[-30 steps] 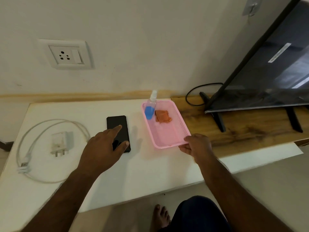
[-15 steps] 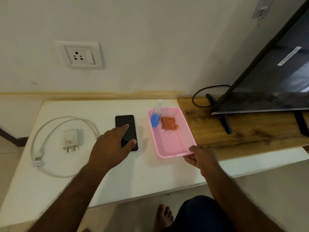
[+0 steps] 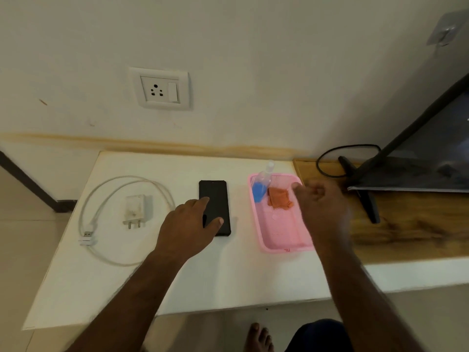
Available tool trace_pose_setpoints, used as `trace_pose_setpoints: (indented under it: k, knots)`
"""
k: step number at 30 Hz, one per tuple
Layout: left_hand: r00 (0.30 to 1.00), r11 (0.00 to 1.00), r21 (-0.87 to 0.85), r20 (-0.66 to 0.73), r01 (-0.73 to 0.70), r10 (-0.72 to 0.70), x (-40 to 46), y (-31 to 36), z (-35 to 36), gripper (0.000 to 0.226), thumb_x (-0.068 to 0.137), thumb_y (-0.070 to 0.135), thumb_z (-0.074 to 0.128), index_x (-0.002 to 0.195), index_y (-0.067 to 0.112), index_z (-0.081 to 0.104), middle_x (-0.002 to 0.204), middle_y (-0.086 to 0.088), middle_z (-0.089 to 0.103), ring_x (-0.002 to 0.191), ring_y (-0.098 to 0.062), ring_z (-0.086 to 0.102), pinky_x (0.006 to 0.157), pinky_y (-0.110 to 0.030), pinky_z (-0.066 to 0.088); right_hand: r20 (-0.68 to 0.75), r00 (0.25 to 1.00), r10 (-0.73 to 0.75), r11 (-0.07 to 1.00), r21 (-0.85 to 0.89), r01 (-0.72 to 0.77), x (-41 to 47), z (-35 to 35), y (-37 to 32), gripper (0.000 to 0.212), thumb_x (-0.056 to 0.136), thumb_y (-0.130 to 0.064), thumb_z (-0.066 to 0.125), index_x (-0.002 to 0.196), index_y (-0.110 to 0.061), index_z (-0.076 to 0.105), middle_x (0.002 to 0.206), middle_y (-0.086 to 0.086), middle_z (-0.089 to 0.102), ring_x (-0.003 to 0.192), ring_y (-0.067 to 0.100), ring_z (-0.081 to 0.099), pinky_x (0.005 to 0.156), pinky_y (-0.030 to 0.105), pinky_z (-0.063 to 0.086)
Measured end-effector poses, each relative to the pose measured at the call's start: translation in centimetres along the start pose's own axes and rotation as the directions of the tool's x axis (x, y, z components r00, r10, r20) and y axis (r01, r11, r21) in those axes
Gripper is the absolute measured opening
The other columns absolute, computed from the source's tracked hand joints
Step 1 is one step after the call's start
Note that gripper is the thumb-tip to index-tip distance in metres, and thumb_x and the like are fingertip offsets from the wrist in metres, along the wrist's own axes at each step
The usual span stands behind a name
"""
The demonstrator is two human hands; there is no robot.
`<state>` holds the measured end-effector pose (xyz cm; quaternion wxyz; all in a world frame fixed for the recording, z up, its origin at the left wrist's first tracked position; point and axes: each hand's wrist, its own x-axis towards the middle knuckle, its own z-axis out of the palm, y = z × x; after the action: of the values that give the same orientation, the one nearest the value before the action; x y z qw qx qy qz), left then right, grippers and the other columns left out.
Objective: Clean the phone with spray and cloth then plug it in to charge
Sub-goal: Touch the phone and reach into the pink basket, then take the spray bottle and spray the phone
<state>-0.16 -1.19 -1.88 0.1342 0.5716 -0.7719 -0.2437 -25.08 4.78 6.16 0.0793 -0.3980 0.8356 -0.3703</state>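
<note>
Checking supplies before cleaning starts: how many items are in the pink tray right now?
2. A spray bottle with blue liquid stands in the pink tray's far left corner; an orange cloth lies right beside it. The right hand hides the tray's right edge.

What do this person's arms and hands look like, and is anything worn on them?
Both arms are bare from the bottom edge of the picture up to the hands: no sleeves show. The left hand and right hand wear no gloves, and I see no watch, bracelet or ring. The right hand is motion-blurred, so small details there cannot be told.
</note>
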Motion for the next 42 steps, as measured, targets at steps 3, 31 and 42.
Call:
trace_pose_setpoints:
  k: [3, 31, 42]
  knots:
    - [1.0, 1.0, -0.008, -0.023, 0.003, -0.003, 0.1, -0.4, 0.2, 0.071, 0.092, 0.064, 0.048, 0.151, 0.024, 0.036, 0.147, -0.002, 0.051, 0.13, -0.024, 0.05, 0.103, -0.039, 0.041, 0.124, 0.992, -0.017, 0.997, 0.078, 0.007, 1.1, 3.1, -0.9, 0.046, 0.081, -0.043, 0.075, 0.121, -0.027, 0.057, 0.109, -0.013, 0.063, 0.084, 0.003, 0.062, 0.059, 0.019, 0.051]
    - [0.96, 0.952, -0.268, -0.269, -0.15, 0.076, -0.7, 2.0, -1.6, 0.078, 0.079, 0.07, 0.052, 0.141, 0.022, 0.048, 0.134, 0.001, 0.062, 0.113, -0.018, 0.062, 0.086, -0.04, 0.056, 0.471, 0.857, -0.208, 0.94, 0.339, 0.042, -3.5, 7.3, -6.6, 0.043, 0.077, -0.05, 0.077, 0.111, -0.03, 0.06, 0.097, -0.017, 0.067, 0.077, -0.003, 0.062, 0.057, 0.005, 0.046]
    - [0.992, 0.989, -0.146, -0.127, -0.006, -0.013, -0.2, 0.2, -0.4, 0.07, 0.082, 0.073, 0.043, 0.136, 0.029, 0.048, 0.125, 0.009, 0.065, 0.102, -0.011, 0.061, 0.083, -0.023, 0.043, 0.318, 0.882, -0.347, 0.819, 0.561, 0.12, -1.8, 7.1, -6.0, 0.013, 0.083, -0.039, 0.074, 0.094, -0.034, 0.07, 0.089, -0.021, 0.071, 0.083, -0.001, 0.065, 0.064, 0.006, 0.046]
